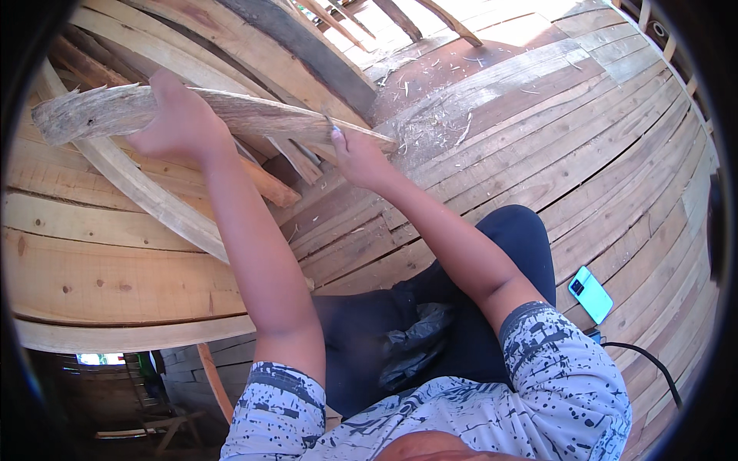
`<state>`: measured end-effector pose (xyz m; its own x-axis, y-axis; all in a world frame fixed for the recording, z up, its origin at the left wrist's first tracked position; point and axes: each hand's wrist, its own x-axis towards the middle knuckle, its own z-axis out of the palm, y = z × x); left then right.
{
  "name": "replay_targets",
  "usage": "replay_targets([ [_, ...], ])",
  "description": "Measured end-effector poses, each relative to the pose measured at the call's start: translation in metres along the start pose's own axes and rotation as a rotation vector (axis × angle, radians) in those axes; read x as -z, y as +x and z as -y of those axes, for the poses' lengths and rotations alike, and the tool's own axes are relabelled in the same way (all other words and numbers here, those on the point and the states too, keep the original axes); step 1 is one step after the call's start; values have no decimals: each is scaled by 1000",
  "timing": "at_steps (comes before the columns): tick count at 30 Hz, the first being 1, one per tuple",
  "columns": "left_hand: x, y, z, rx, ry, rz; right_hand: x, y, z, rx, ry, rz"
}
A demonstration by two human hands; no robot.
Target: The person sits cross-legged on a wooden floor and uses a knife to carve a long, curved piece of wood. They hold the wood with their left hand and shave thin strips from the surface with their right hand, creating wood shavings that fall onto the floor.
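Note:
A long rough-edged plank (pixel 254 107) slants across the upper left, its broad, ragged end at the far left. My left hand (pixel 181 119) is closed around the plank near that broad end, thumb underneath. At the narrower end my right hand (pixel 360 157) is closed, its fingers against the plank's near edge. A small thin grey tool (pixel 328 121) pokes out from the right hand over the wood; its kind is too small to tell.
Behind the plank lean several thick boards (pixel 254 46). A curved timber (pixel 146 184) runs beneath it, beside a planked wall (pixel 115 269). Wood shavings (pixel 430 107) litter the plank floor (pixel 584 161). A light-blue phone (pixel 592 295) lies at the right near a black cable (pixel 653 361).

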<state>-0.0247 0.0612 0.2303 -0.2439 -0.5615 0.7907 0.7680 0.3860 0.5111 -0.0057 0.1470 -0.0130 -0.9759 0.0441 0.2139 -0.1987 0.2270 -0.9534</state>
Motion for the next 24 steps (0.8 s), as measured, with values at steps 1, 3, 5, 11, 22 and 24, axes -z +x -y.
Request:
replay_targets([
  [1,0,0,-2,-3,0,9,3,0,28,84,51,46],
  [3,-15,-6,-6,58,27,-25,9,8,7,-30,57,14],
  [5,-18,-7,-5,56,11,-34,10,7,-38,-195,71,32],
  [11,-13,-7,-11,96,17,-35,4,11,-24,-71,94,-14],
  [22,1,-5,-6,142,20,-123,2,7,-34,-62,88,66],
  [24,3,-6,-4,134,47,-92,8,6,13,4,149,78],
])
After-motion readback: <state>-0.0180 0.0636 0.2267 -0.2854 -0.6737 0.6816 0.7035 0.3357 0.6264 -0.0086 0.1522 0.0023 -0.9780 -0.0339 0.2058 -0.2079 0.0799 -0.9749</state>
